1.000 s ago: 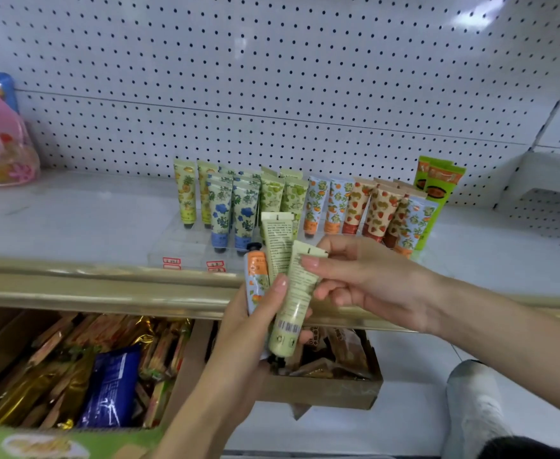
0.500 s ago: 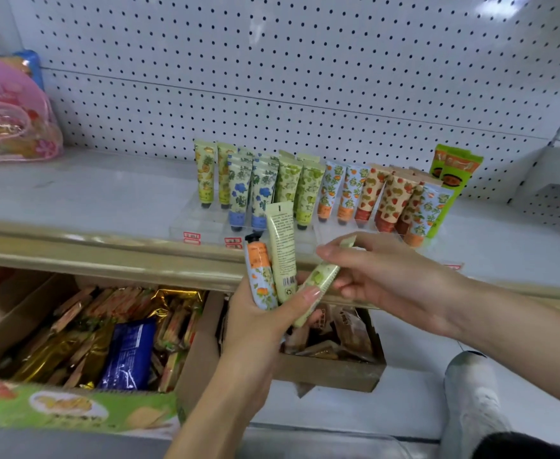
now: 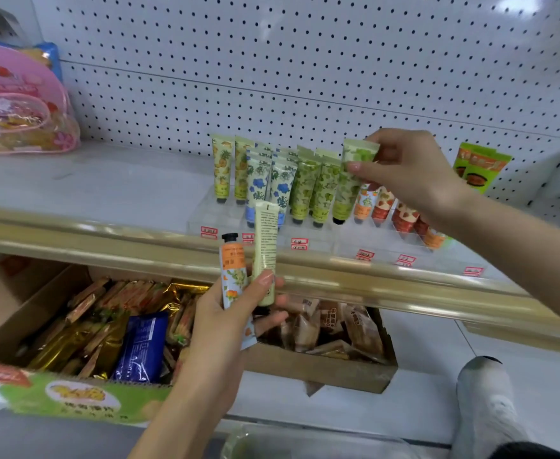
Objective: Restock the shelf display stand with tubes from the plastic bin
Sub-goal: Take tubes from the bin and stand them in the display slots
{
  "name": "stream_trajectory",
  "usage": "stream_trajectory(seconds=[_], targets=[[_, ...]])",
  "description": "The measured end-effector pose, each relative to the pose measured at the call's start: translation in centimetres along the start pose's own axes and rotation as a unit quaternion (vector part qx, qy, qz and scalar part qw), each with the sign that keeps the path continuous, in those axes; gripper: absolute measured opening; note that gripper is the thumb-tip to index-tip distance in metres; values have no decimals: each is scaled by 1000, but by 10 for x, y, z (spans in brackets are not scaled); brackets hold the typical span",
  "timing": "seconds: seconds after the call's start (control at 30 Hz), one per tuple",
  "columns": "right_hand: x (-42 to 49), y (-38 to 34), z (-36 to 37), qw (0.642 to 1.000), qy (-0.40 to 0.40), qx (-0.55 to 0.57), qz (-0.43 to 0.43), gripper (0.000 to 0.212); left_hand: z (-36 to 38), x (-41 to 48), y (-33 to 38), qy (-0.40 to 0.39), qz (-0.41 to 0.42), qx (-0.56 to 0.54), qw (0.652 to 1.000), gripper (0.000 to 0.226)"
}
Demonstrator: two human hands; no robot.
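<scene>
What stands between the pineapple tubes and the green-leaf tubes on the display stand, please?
In the head view, the blue-flower tubes stand between them, set slightly forward.

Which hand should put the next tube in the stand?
Probably the right hand: it pinches a green tube, cap down, at the clear stand beside other green tubes. The left hand, lower, grips two tubes.

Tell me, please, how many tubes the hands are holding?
3. The left hand grips two: a black-capped orange-flowered tube and a pale green tube. The right hand pinches a green leaf-printed tube at the clear display stand. None seems hidden.
</scene>
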State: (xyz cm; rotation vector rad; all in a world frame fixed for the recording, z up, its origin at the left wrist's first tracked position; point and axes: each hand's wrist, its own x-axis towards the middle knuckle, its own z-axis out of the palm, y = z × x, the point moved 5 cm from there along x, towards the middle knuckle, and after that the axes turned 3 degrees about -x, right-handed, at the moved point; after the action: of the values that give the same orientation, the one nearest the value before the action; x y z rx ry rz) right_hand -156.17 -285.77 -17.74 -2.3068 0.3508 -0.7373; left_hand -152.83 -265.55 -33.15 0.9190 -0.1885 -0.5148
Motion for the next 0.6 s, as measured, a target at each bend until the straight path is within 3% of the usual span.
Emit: stream_trajectory(seconds=[0.33, 0.6], targets=[[24, 16, 41, 999, 33, -7, -12, 4, -16, 9, 8, 22, -17, -25, 999, 35], [27, 18, 57, 998, 15, -54, 8, 16, -22, 12, 11, 30, -37, -49, 998, 38]])
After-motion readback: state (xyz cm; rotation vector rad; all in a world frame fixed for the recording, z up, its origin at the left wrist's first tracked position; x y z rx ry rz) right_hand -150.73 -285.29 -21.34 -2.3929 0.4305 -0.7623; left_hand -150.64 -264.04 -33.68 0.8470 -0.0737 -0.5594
